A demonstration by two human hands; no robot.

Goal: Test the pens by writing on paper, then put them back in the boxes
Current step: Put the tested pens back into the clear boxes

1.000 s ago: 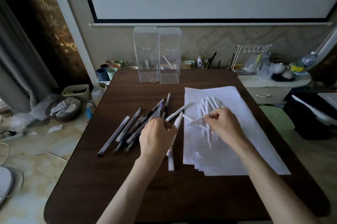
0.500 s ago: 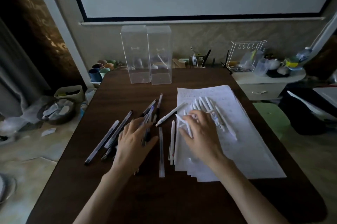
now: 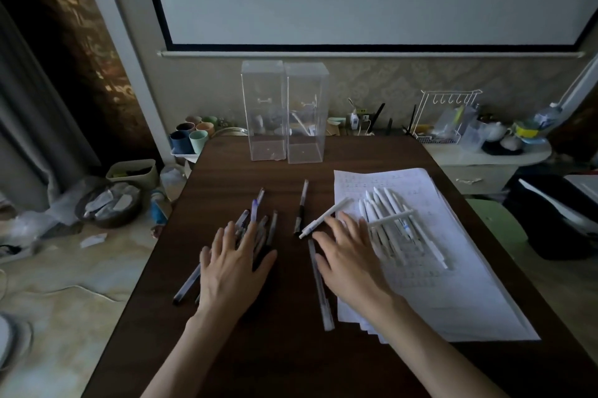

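Neither grip holds anything. The left hand (image 3: pixel 234 265) lies flat with its fingers straight and spread, pressing on a bunch of dark and clear pens (image 3: pixel 262 229) on the counter (image 3: pixel 259 362). The right hand (image 3: pixel 351 257) is equally flat and open at the left edge of the paper (image 3: pixel 459 294), its fingertips reaching the heap of white pens (image 3: pixel 378 206) lying on the sheets. Between the hands a clear pen (image 3: pixel 320 287) lies loose just beside the right thumb. Further out, a black pen (image 3: pixel 301 210) and a single white pen (image 3: pixel 325 218) lie apart from both groups.

The two clear boxes (image 3: pixel 304 138) stand upright, side by side, at the far edge, well apart from every pen. As all the pens seem to be out on the counter or the paper, the putting-back looks wholly undone. The paper shows faint marks, so some testing may be done. The hands appear to be sorting or gathering, not writing.

The light is dim. I cannot tell whether the marks are test strokes or printing. The left palm covers part of its bunch, so the pens there cannot be counted. A pale stick seen through the right box may be inside it or behind it. Caps are hard to make out.
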